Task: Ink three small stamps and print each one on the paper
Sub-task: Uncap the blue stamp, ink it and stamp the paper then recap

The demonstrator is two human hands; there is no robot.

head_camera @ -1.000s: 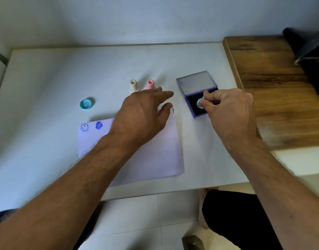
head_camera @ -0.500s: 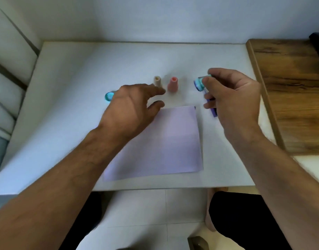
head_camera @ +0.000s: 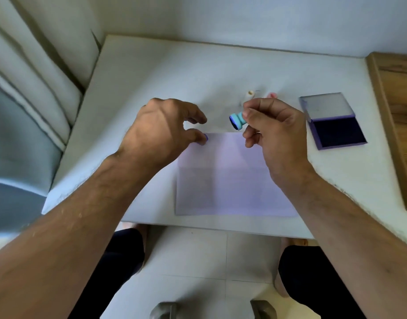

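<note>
My right hand [head_camera: 270,132] pinches a small light-blue stamp [head_camera: 236,120] in the air above the paper's top edge, its inked face turned to the left. The pale lilac paper [head_camera: 230,178] lies flat on the white table [head_camera: 163,72]. My left hand [head_camera: 160,132] hovers over the paper's top left corner with fingers curled apart, holding nothing. A blue print [head_camera: 206,137] shows at its fingertip. A beige stamp [head_camera: 249,97] and a pink stamp [head_camera: 272,95] stand behind my right hand, partly hidden. The open purple ink pad [head_camera: 338,132] sits to the right.
A wooden board [head_camera: 398,116] lies along the table's right edge. A cushioned seat [head_camera: 25,125] stands left of the table. My knees [head_camera: 313,284] and the tiled floor show below the table's front edge.
My right hand lifted the blue stamp off the ink pad and carried it left, over the paper's top edge. My left hand stayed near the paper's top left. The camera view shifted.
</note>
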